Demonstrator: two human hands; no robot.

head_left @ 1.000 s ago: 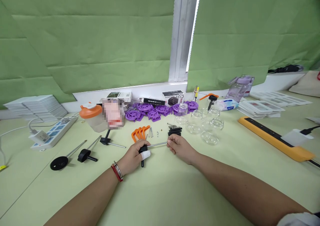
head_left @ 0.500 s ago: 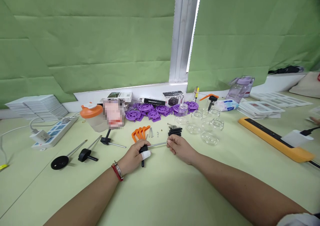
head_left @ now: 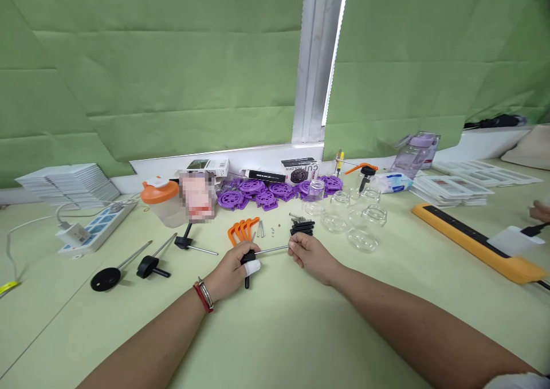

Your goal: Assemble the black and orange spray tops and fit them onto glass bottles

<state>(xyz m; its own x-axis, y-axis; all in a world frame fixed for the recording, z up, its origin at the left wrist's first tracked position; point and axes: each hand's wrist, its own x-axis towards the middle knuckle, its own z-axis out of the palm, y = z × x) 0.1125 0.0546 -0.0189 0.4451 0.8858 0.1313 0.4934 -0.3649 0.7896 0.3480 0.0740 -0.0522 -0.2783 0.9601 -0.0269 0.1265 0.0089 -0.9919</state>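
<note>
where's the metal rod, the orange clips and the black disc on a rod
metal rod (head_left: pixel 271 250), head view, on the bare middle of the shaft between the two hands
orange clips (head_left: pixel 240 229), head view, on the middle clip's arm
black disc on a rod (head_left: pixel 105 278), head view, on the disc's top face

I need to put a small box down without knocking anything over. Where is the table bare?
Bare table lies between the forearms, near the front edge. Another free patch sits between the glass jars and the orange bar. It is crowded behind the left hand and right hand: orange clips, purple wheels.

Both hands (head_left: pixel 275 260) forward, fingers (head_left: pixel 296 244) pinched.
</note>
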